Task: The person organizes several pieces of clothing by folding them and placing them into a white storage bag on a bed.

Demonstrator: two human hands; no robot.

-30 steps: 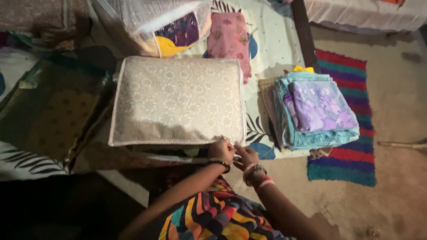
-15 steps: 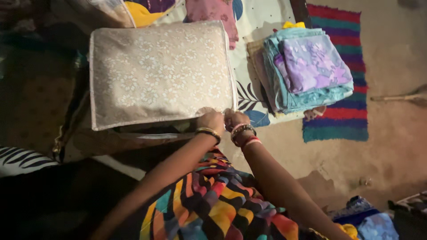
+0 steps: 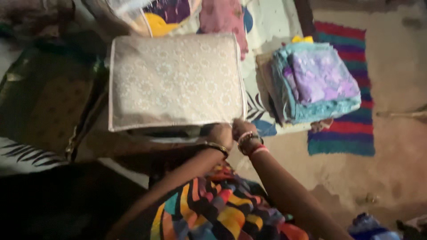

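Two hands meet at the near right corner of a beige, lace-patterned fabric storage case [image 3: 175,80] that lies flat on the bed. The left hand [image 3: 221,134], with a dark bangle on its wrist, is curled closed against the case's near edge, just left of the corner; its fingers are bunched as if pinching something small there, though the blur hides what exactly lies between them. The right hand [image 3: 242,129], wearing several bangles and a red thread, sits touching the left one, its fingers also drawn together right at the corner. Whether either hand truly has hold of a zip pull or only the seam cannot be told.

From the hands, the case spreads away and to the left: its long axis runs left to right across the view, and the near long edge stretches leftward from the corner where the hands sit. Both are equally close to that corner, the right hand being the one directly on it.

Just to the right, apart from the case, rests a stack of folded blue and purple cloths [image 3: 318,84], partly over a striped rug [image 3: 349,142] on the floor.
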